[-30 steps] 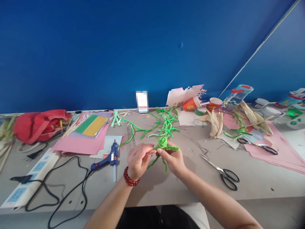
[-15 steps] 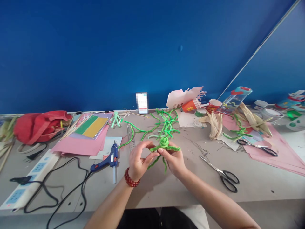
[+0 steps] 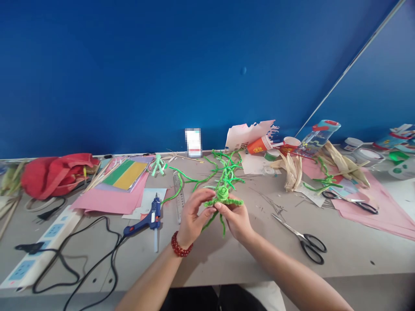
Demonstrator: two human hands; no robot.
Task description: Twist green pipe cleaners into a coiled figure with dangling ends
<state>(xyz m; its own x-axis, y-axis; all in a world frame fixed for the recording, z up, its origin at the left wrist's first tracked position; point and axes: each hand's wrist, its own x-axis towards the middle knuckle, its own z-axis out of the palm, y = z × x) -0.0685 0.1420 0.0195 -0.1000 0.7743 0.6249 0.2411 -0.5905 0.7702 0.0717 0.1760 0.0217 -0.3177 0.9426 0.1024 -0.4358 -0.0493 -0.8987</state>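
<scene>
The left hand [image 3: 194, 218], a red beaded bracelet [image 3: 180, 244] round its wrist, is loosely open, fingers curved and spread, tips just clear of the green pipe-cleaner figure [image 3: 223, 201], thumb just beside it. The right hand [image 3: 236, 218] pinches the figure's fuzzy straight bar between thumb and fingers, holding it in the air over the table [image 3: 227, 263], toward the near edge. A tight chenille coil sits on the bar, and thinner strands hang below it. A tangled heap of green pipe cleaners [image 3: 225, 170] lies behind it, toward the far edge, beside a slim steel ruler [image 3: 178, 196] and a blue glue gun [image 3: 149, 220] with its clear stick. Steel scissors with black looped handles [image 3: 306, 244] lie to the right, and dry, papery corn husks [image 3: 293, 172] lie near the far edge. Compared with the frame before, the left fingers have opened farther from the coil, and the whole table sits slightly lower in view
</scene>
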